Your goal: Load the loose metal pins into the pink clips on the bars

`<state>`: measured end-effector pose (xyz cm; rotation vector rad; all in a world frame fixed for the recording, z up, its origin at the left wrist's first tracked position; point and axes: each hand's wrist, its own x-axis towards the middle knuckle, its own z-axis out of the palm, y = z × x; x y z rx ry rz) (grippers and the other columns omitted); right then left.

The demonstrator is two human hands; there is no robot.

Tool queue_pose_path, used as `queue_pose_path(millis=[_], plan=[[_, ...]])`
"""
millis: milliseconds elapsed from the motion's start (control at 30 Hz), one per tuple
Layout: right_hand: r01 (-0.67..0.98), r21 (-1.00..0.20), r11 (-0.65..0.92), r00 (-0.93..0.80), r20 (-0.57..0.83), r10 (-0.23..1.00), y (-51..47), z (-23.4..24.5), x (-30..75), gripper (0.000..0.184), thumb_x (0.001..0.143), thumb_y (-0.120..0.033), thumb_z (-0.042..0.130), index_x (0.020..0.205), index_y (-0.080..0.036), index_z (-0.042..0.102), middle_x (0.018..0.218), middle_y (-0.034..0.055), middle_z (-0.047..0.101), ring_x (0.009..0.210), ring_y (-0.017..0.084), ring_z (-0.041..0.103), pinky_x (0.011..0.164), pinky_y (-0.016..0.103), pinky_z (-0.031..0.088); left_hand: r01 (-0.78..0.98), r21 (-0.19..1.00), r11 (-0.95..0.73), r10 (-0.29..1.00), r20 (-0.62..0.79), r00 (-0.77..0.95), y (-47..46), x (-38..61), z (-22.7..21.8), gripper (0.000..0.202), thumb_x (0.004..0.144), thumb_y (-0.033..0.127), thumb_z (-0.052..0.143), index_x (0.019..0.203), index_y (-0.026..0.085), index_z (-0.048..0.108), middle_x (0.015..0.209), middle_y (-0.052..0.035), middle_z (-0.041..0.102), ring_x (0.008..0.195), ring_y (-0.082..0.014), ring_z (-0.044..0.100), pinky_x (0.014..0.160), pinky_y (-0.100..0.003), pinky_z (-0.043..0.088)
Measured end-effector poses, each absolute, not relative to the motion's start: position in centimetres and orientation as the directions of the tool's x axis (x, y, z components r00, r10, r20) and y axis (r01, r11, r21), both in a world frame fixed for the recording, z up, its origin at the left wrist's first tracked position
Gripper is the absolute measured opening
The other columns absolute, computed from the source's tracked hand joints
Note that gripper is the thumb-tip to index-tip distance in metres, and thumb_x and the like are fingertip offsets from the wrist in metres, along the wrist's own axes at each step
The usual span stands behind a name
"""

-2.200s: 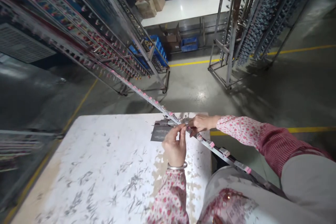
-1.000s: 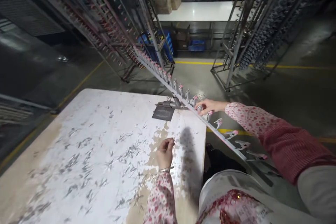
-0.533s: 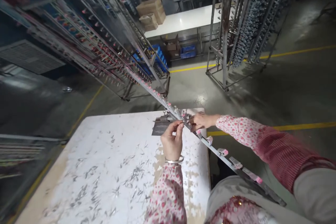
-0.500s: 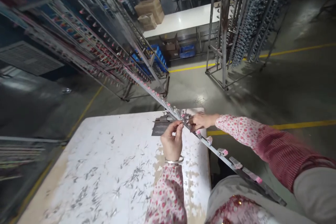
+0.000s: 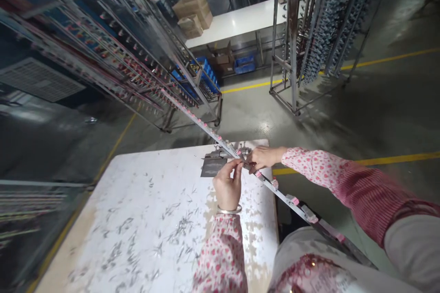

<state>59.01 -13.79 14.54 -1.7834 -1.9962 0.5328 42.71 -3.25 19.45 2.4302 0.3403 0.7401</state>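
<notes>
A long, narrow metal bar slants across the view, with small pink-and-grey pieces fixed along it. My left hand is closed at the bar's near side, thumb and forefinger pinched at its edge. Whatever lies between those fingertips is too small to make out. On the opposite side, my right hand has its fingers bent round the bar, close to the left fingertips. Beneath the bar is a dark metal fixture with a flat plate at the table's far edge. The bar's lower end passes beside my lap.
Many small, thin metal pieces lie scattered over the white table. Tall racks of hanging parts stand ahead on both sides. Farther back are a long white bench, cardboard boxes and blue crates.
My left hand has shifted slightly right along the bar, its fingertips nearer the right hand. The right hand stays at nearly the same place. The view has moved a little.
</notes>
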Motion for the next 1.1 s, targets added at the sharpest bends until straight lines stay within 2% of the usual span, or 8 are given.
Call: queue_pose_path(millis=[167, 267, 367, 467, 600, 767, 933, 1100], plan=[[0.697, -0.716, 0.036, -0.046, 0.006, 0.999, -13.6, 14.2, 59.5, 0.025, 0.08, -0.036, 0.068, 0.086, -0.013, 0.065, 0.076, 0.0021, 0.063, 0.066, 0.012, 0.053, 0.061, 0.023, 0.035, 0.041, 0.58, -0.814, 0.362, 0.451, 0.816, -4.0, 42.6, 19.6, 0.016, 0.088, 0.031, 0.059, 0.091, 0.019, 0.07, 0.086, -0.0059, 0.074, 0.079, -0.019, 0.069, 0.074, -0.029, 0.051], [0.363, -0.93, -0.06, 0.044, -0.047, 0.998, -14.7, 13.1, 59.2, 0.031, 0.079, -0.04, 0.067, 0.094, -0.012, 0.065, 0.077, 0.0014, 0.063, 0.067, 0.012, 0.055, 0.062, 0.022, 0.041, 0.083, 0.688, -0.721, 0.465, 0.392, 0.794, -2.9, 40.8, 18.2, 0.025, 0.087, 0.035, 0.059, 0.105, 0.018, 0.066, 0.102, -0.0087, 0.072, 0.089, -0.02, 0.067, 0.079, -0.03, 0.051], [-0.004, -0.993, -0.114, 0.251, -0.112, 0.962, -17.2, 12.0, 58.0, 0.04, 0.083, -0.048, 0.059, 0.101, -0.013, 0.062, 0.078, 0.0024, 0.063, 0.066, 0.012, 0.057, 0.059, 0.022, 0.046, 0.356, 0.764, -0.539, 0.691, 0.159, 0.705, 0.7, 35.8, 14.2, 0.03, 0.087, 0.037, 0.057, 0.109, 0.017, 0.063, 0.108, -0.0097, 0.07, 0.092, -0.0198, 0.066, 0.08, -0.03, 0.051], [-0.114, -0.987, -0.111, 0.25, -0.137, 0.959, -19.8, 11.7, 56.8, 0.04, 0.083, -0.048, 0.059, 0.106, -0.014, 0.062, 0.083, 0.0042, 0.063, 0.067, 0.012, 0.058, 0.058, 0.022, 0.048, 0.768, 0.591, -0.248, 0.883, -0.189, 0.43, 4.2, 27.8, 9.0, 0.022, 0.084, 0.027, 0.057, 0.102, 0.017, 0.065, 0.097, -0.0079, 0.071, 0.09, -0.0194, 0.066, 0.083, -0.03, 0.049], [-0.234, -0.954, -0.187, 0.204, -0.237, 0.95, -20.4, 11.9, 55.3, 0.05, 0.076, -0.043, 0.068, 0.117, -0.018, 0.058, 0.092, 0.0062, 0.065, 0.073, 0.014, 0.061, 0.059, 0.023, 0.048, 0.901, 0.432, -0.043, 0.911, -0.352, 0.213, 4.1, 18.7, 3.4, 0.011, 0.071, 0.012, 0.066, 0.082, 0.015, 0.065, 0.073, -0.0065, 0.068, 0.074, -0.022, 0.065, 0.076, -0.036, 0.049], [-0.197, -0.955, -0.222, 0.199, -0.261, 0.945, -18.4, 11.2, 54.5, 0.043, 0.065, -0.036, 0.079, 0.102, -0.019, 0.063, 0.094, 0.0057, 0.066, 0.077, 0.014, 0.061, 0.066, 0.025, 0.05, 0.896, 0.439, 0.066, 0.899, -0.416, 0.137, -0.5, 15.3, -1.2, 0.015, 0.072, 0.014, 0.067, 0.086, 0.012, 0.062, 0.084, -0.0052, 0.064, 0.081, -0.0205, 0.062, 0.077, -0.036, 0.048], [-0.165, -0.96, -0.226, 0.197, -0.256, 0.946, -18.2, 10.8, 54.8, 0.043, 0.064, -0.037, 0.08, 0.1, -0.02, 0.065, 0.089, 0.0044, 0.066, 0.073, 0.014, 0.062, 0.064, 0.026, 0.051, 0.762, 0.621, 0.185, 0.876, -0.455, 0.158, -1.7, 15.4, -3.1, 0.013, 0.07, 0.021, 0.07, 0.072, 0.015, 0.059, 0.07, -0.0022, 0.06, 0.072, -0.0169, 0.058, 0.074, -0.034, 0.048], [-0.139, -0.97, -0.2, 0.2, -0.226, 0.953, -18.4, 10.1, 54.9, 0.047, 0.062, -0.038, 0.081, 0.102, -0.019, 0.065, 0.087, 0.0045, 0.066, 0.073, 0.015, 0.061, 0.065, 0.027, 0.051, 0.476, 0.795, 0.377, 0.833, -0.516, 0.202, -0.5, 15.7, -2.0, 0.035, 0.062, 0.045, 0.072, 0.075, 0.016, 0.058, 0.06, 0.0013, 0.056, 0.059, -0.014, 0.056, 0.065, -0.032, 0.05]])
